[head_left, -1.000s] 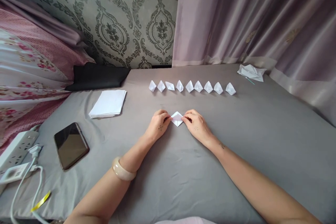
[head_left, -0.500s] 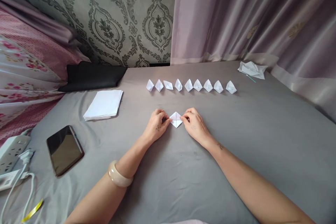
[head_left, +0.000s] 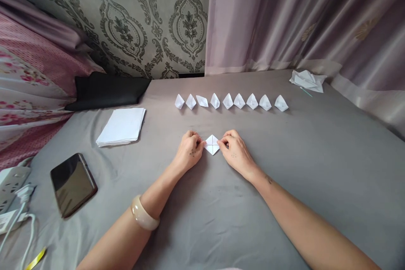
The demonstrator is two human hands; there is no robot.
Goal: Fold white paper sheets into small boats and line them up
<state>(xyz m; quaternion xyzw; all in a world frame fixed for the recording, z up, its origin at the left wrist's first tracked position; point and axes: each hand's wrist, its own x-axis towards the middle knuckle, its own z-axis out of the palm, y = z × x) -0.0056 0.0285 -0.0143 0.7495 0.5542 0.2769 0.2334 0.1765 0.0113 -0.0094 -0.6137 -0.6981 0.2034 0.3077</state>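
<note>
A small white folded paper piece [head_left: 211, 144], diamond shaped, lies on the grey sheet [head_left: 284, 168] in the middle. My left hand [head_left: 189, 152] pinches its left corner with curled fingers. My right hand [head_left: 234, 153] pinches its right corner the same way. Beyond the hands, a row of several finished white folded paper shapes [head_left: 230, 101] stands in a line on the sheet. A cream bangle [head_left: 144, 217] sits on my left wrist.
A stack of white paper sheets [head_left: 122, 125] lies to the left, with a black phone [head_left: 73, 183] nearer me. A white power strip and cable [head_left: 12, 194] sit at the far left edge. Crumpled white paper [head_left: 307, 80] lies back right by the curtain. A black cloth [head_left: 107, 89] rests against the wall.
Both hands stay pinched on the folded paper, with its side corners drawn slightly inward. The view has shifted a little to the right and down.
</note>
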